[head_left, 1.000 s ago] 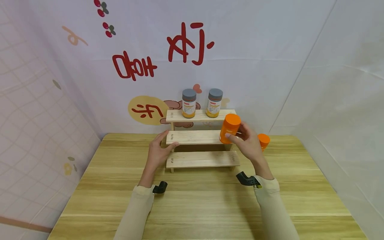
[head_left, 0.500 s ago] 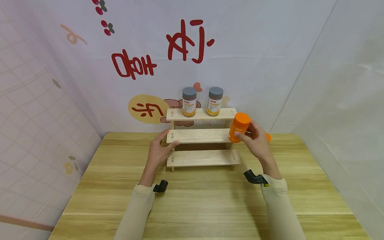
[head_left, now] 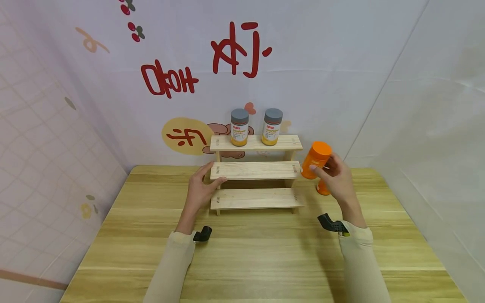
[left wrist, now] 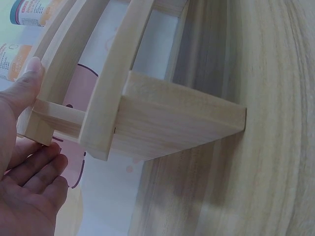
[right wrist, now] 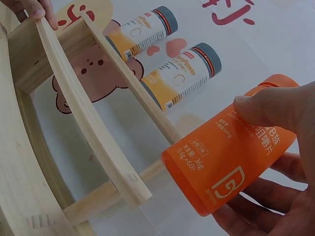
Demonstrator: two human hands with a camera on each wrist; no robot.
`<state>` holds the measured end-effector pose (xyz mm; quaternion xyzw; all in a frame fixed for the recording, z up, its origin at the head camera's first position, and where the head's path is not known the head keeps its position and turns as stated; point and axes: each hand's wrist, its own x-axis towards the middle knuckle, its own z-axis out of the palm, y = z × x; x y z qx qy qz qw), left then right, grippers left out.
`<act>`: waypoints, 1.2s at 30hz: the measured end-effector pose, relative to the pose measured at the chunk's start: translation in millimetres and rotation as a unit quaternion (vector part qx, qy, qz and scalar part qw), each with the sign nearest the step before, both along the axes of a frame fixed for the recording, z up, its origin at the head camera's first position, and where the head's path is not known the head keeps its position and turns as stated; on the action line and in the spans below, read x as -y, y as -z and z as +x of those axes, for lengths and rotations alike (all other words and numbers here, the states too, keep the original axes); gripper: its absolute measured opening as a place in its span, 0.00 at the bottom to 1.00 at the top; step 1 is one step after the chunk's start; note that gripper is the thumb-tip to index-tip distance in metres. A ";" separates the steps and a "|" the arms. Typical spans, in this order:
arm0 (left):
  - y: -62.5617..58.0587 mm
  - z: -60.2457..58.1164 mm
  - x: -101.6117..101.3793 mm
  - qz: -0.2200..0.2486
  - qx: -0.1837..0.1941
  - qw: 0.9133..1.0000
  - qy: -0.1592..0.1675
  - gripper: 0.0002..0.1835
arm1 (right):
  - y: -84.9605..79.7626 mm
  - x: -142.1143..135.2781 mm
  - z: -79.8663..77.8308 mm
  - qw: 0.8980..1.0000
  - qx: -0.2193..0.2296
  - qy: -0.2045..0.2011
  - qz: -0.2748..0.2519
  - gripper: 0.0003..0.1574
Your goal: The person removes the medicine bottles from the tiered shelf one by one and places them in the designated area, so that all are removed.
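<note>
My right hand (head_left: 339, 182) grips an orange supplement bottle (head_left: 315, 163), thumb in front and fingers behind. The bottle leans slightly, held up just off the right end of the wooden three-tier shelf (head_left: 254, 171). In the right wrist view, white print shows on the orange bottle (right wrist: 216, 167). At the shelf's left end, my left hand (head_left: 201, 188) pinches the middle board, its thumb (left wrist: 30, 78) on one side and fingers on the other. A second orange bottle (head_left: 323, 188) stands on the table, partly hidden behind my right hand.
Two grey-lidded jars (head_left: 239, 130) with white and yellow labels stand apart on the top board. The shelf rests on a wood-grain table (head_left: 250, 261). A white printed cloth (head_left: 322, 84) hangs behind and along both sides.
My right hand has carried the orange bottle rightward, from in front of the middle board to beyond its right end. The left hand keeps its hold on the shelf.
</note>
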<state>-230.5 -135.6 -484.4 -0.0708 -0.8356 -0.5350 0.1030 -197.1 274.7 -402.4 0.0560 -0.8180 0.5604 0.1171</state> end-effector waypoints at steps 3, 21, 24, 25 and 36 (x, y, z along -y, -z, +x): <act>-0.1 -0.2 0.3 0.000 -0.002 1.000 0.000 0.47 | 0.6 -3.7 0.4 1.000 0.000 0.007 -0.001 0.34; -2.2 1.1 -0.8 0.000 -0.002 1.000 0.003 0.46 | 0.9 -29.7 0.9 0.999 0.014 0.045 0.002 0.37; -2.3 1.0 -1.0 -0.001 -0.001 1.000 0.003 0.46 | 1.3 -34.0 0.6 0.998 0.017 0.055 0.008 0.38; -2.1 0.8 -0.8 -0.001 -0.001 1.000 0.002 0.46 | 1.4 -35.7 0.5 0.998 0.019 0.058 0.009 0.38; -2.3 1.3 -0.1 -0.007 0.002 1.000 -0.002 0.45 | 4.5 -56.0 2.2 0.996 0.044 0.074 -0.022 0.40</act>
